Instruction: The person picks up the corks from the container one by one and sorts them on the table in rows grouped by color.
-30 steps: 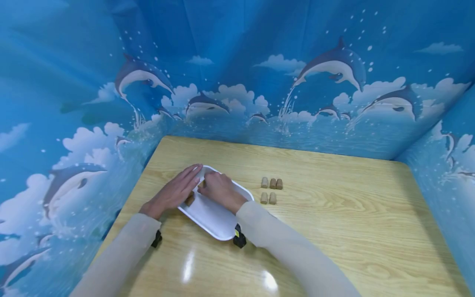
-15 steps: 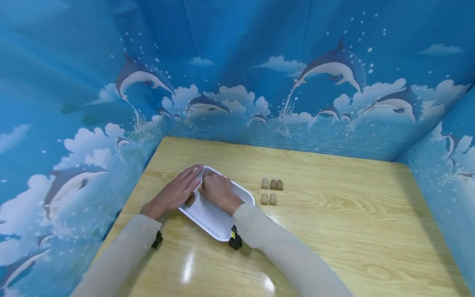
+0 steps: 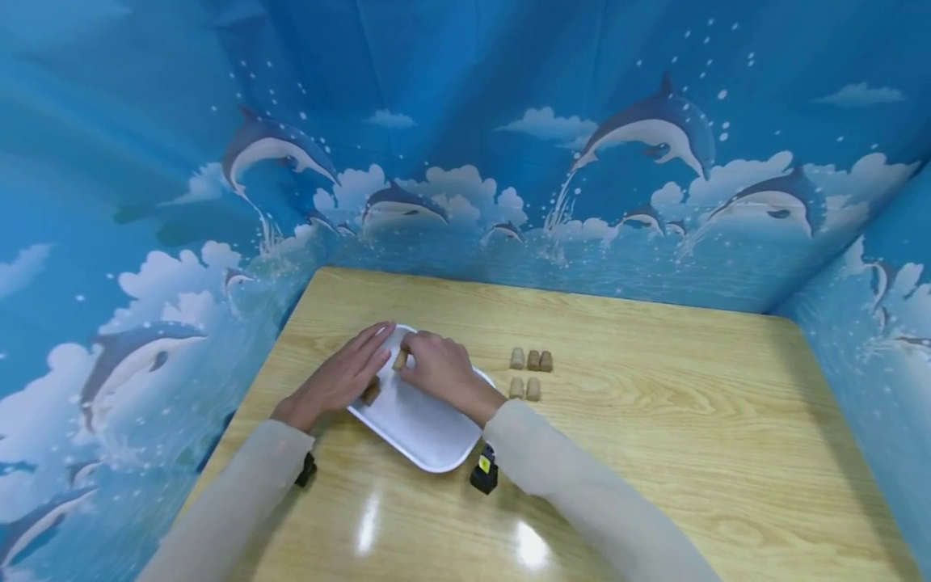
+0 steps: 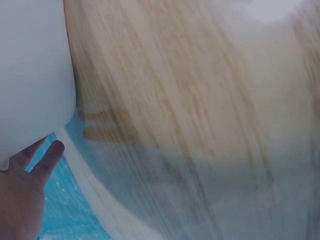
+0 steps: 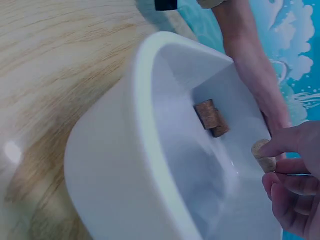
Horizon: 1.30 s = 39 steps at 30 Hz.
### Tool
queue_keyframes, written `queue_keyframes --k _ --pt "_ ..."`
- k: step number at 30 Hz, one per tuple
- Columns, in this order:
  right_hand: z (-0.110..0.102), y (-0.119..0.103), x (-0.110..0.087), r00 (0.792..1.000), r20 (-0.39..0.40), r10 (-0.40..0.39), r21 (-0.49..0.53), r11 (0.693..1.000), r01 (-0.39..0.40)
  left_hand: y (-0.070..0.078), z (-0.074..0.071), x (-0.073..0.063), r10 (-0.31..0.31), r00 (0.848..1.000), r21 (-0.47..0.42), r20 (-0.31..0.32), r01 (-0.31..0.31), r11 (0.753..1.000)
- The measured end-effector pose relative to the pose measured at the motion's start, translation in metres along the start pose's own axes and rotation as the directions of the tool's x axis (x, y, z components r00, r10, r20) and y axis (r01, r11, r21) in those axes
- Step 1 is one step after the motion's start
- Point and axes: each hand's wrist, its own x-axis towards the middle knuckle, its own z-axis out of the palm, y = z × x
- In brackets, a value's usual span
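A white tray [image 3: 429,432] sits at the table's left. Over its left rim lies my left hand [image 3: 340,378], fingers straight and pointing away from me; the left wrist view shows two of its fingers spread at the tray's edge. My right hand [image 3: 442,372] is above the tray's far part, pinching a light cork stopper [image 5: 265,159] between thumb and fingers. Two brown stoppers [image 5: 207,115] lie together inside the tray, against the wall by the left hand; in the head view that hand partly covers them [image 3: 371,392].
Right of the tray, several stoppers stand on the wood-grain table [image 3: 655,420] in two rows. The back row has one light stopper [image 3: 517,358] and two brown ones [image 3: 540,360]; the front row has two light ones [image 3: 525,389]. Dolphin-print sheeting [image 3: 465,202] borders the table.
My right hand has lifted and shifted slightly right, bringing the light stopper into clearer view between its fingers. My left hand stays on the rim.
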Motion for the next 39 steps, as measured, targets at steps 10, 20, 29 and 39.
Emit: queue_keyframes --k 10,20,29,39 --pt "-0.016 0.016 -0.020 0.999 -0.045 -0.007 0.041 0.999 0.009 0.001 -0.001 -0.002 -0.024 1.000 -0.007 0.010 0.024 1.000" --pt "-0.037 0.043 -0.037 0.993 -0.114 0.030 0.098 0.995 -0.019 -0.001 0.000 -0.002 -0.005 1.000 0.004 0.000 0.005 1.000" --pt "-0.047 0.068 -0.054 0.987 -0.140 0.074 0.138 0.989 -0.055 0.000 -0.001 -0.003 0.010 1.000 -0.005 0.001 -0.010 1.000" --pt "-0.051 0.095 -0.072 0.980 -0.158 0.118 0.174 0.981 -0.089 0.001 -0.002 -0.002 0.008 1.000 0.000 0.008 -0.008 1.000"
